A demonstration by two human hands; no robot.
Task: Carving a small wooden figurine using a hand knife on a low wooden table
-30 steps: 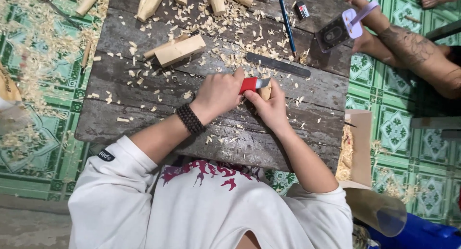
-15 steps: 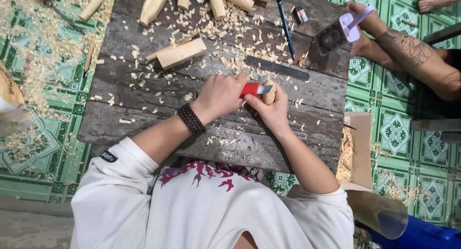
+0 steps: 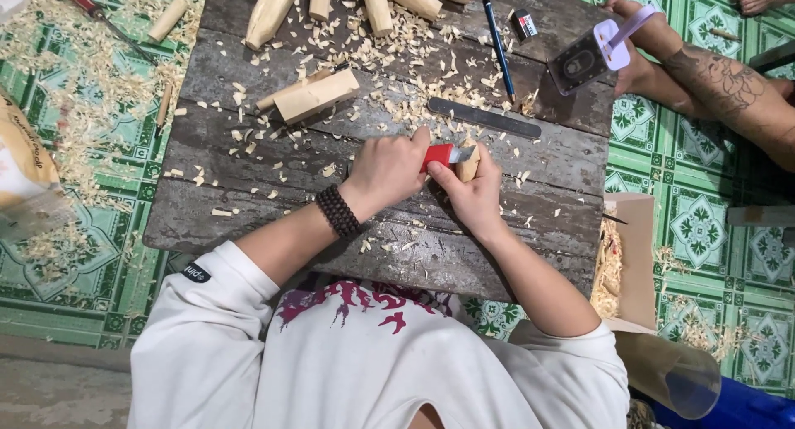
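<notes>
Two bare hands meet at the middle of a dark, weathered wooden worktop [image 3: 248,222] strewn with pale wood shavings. The left hand [image 3: 389,168], with a dark beaded bracelet [image 3: 338,211] at its wrist, has its fingers curled tight around a red-handled knife [image 3: 439,155], the short blade pointing right. The right hand [image 3: 474,193] has its fingers wrapped around a small pale wooden piece [image 3: 469,160], which touches the blade just above the thumb. Behind the hands lie a flat grey file [image 3: 484,118], a blue pencil [image 3: 498,35] and a small black and red eraser-like block [image 3: 524,24]. A squared pale wood block [image 3: 317,96] lies to the left, and several rounded carved blanks [image 3: 273,11] line the far edge. At the right edge of the worktop stands an open cardboard box [image 3: 633,255] holding wood shavings. A tan paper bag [image 3: 25,151] lies on the green patterned floor at left. Another person's tattooed arm [image 3: 729,89] shows at upper right.
</notes>
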